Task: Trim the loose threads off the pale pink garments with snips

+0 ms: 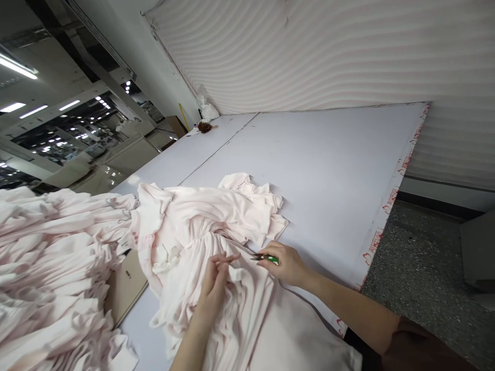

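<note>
A pale pink ruffled garment (209, 211) lies bunched on the table below me, its gathered folds spreading toward my body. My left hand (216, 278) rests over these folds with its fingers drawn together; whatever is between the fingertips is too small to make out. Just to the right, my right hand (284, 263) is closed around green-handled thread snips (273, 258). Their dark blades point left toward the left fingertips, above the cloth.
A large heap of similar pale pink garments (58, 257) fills the left side, beside a brown cardboard piece (126, 283). The white table (328, 165) has red-printed tape along its right edge. At its far end are a brown bristly item (204, 127) and a white plastic bag (209, 111).
</note>
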Motion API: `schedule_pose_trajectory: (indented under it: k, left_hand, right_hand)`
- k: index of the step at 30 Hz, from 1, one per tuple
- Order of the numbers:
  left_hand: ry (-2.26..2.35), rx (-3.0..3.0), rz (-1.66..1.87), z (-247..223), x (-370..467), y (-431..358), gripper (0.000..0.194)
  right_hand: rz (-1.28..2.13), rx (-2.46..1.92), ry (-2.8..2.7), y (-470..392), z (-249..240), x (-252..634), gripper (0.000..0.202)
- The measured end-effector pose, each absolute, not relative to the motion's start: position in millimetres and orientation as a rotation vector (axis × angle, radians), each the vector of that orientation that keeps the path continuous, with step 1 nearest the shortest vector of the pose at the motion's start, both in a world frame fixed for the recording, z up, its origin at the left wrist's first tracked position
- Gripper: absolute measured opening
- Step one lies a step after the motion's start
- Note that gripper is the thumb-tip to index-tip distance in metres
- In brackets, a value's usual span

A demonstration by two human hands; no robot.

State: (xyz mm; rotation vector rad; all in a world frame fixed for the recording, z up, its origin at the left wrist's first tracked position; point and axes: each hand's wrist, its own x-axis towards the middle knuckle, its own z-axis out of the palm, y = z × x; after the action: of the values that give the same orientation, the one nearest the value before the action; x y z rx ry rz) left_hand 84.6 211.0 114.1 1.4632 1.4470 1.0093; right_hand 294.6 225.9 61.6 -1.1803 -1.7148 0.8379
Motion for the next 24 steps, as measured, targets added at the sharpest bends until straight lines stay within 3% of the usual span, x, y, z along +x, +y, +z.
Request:
schedule_pose_trajectory:
  k: [7, 12, 16, 19, 24]
  left_hand:
    - [1.400, 2.381, 0.172, 109.1, 116.8, 211.4, 0.013]
    - [1.327, 2.069, 0.538, 121.7, 94.5, 215.4, 0.020]
    - [1.254, 1.847, 0.507, 128.3, 80.0, 215.4, 0.025]
    - [1.241, 1.789, 0.469, 128.7, 78.8, 215.2, 0.027]
    - [1.324, 1.476, 0.958, 146.0, 43.9, 214.2, 0.036]
  right_hand:
    - [1.127, -1.226, -1.547, 220.3, 54.7, 307.0, 0.025]
    - [1.209, -1.234, -1.517, 206.6, 48.8, 312.9, 0.019]
    - [1.251, -1.204, -1.568, 192.8, 49.9, 295.3, 0.033]
    - [1.129, -1.205, -1.597, 189.3, 50.6, 278.5, 0.016]
    - [1.093, -1.191, -1.500, 189.6, 43.8, 275.0, 0.003]
